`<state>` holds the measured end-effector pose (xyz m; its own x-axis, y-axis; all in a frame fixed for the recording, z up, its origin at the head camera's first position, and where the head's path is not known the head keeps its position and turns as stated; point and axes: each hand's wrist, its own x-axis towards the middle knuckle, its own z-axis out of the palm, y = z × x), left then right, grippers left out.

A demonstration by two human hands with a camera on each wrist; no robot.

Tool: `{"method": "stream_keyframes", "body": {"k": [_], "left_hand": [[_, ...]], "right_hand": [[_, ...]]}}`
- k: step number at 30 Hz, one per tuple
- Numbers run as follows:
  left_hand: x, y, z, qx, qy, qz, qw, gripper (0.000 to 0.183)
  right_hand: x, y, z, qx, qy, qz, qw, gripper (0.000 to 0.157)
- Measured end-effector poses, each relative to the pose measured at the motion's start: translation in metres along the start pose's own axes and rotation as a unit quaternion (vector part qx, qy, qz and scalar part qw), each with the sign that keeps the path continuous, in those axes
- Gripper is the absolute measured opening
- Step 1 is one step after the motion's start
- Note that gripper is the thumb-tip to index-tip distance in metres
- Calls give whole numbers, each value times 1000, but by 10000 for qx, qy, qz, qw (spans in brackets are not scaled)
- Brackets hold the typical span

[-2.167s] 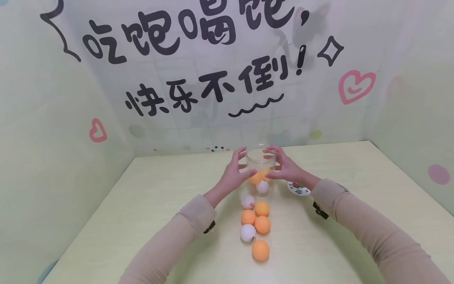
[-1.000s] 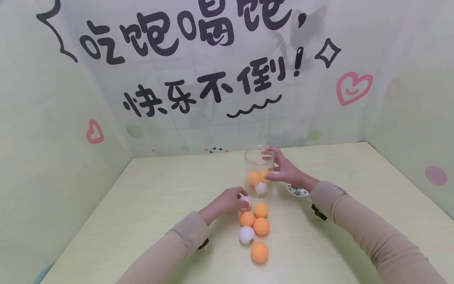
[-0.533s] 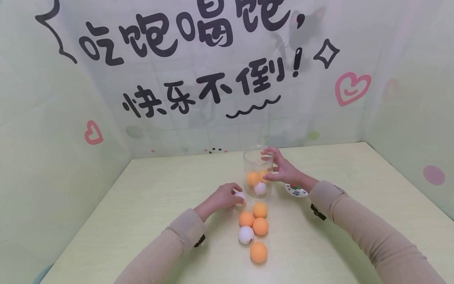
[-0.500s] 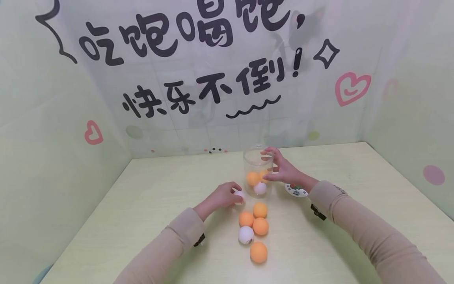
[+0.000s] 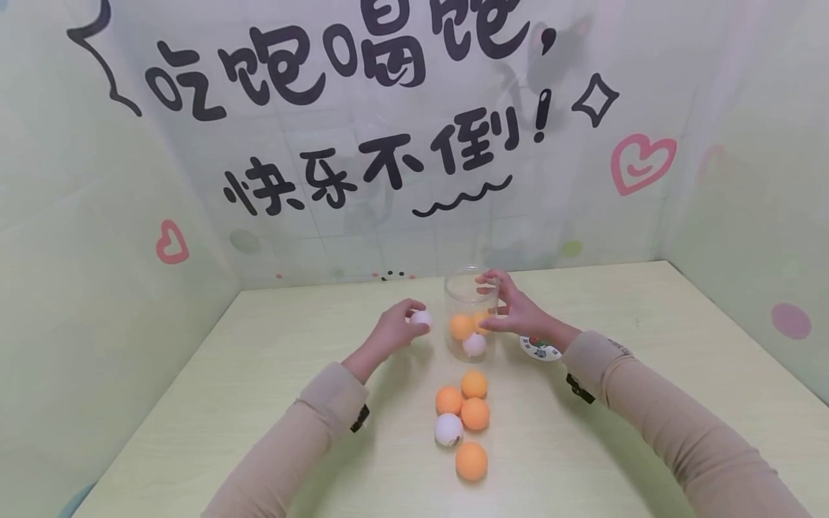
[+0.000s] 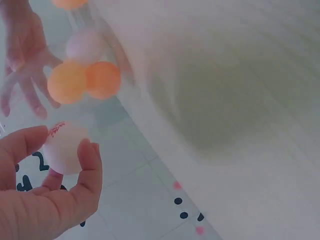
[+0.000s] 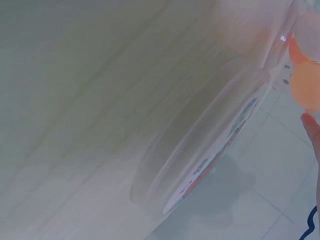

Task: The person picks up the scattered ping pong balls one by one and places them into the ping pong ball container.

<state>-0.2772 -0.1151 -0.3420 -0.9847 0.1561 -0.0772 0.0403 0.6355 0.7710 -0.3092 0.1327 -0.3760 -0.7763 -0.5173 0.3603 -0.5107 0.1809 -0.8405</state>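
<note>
My left hand (image 5: 391,329) pinches a white ping-pong ball (image 5: 422,321) between thumb and fingers, raised a little left of the clear jar (image 5: 457,296). Red print shows on that ball in the left wrist view, where fingers curl about it (image 6: 65,152). On the jar's right side my right hand (image 5: 523,314) holds the wall, thumb in front and fingers spread behind. Inside, at the bottom, lie two orange balls (image 5: 462,327) and a white ball (image 5: 475,344). The right wrist view catches only a fingertip of the right hand near the jar.
In front of the jar, several loose ping-pong balls (image 5: 476,414), mostly orange, form a rough double line on the pale wooden table (image 5: 291,360). A round lid (image 5: 541,350) with a printed top lies beneath the right wrist. A printed curtain (image 5: 363,237) stands behind the table.
My left hand left the jar's side, took the white ball from the back of the line and carried it up and left of the jar. The right hand stays at the jar.
</note>
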Motion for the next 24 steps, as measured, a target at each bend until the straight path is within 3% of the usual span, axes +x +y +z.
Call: {"method": "stream_keyframes", "body": {"k": [5, 11, 24], "left_hand": [[1, 11, -5, -193, 533, 390, 9976, 40], [4, 28, -11, -666, 947, 728, 9906, 42], [9, 62, -8, -793, 1036, 930, 9871, 43]], "right_hand": [[-1, -1, 0, 2, -11, 61, 10000, 76], [0, 0, 0, -4, 13, 40, 10000, 75], [0, 1, 0, 74, -8, 77, 9999, 76]]}}
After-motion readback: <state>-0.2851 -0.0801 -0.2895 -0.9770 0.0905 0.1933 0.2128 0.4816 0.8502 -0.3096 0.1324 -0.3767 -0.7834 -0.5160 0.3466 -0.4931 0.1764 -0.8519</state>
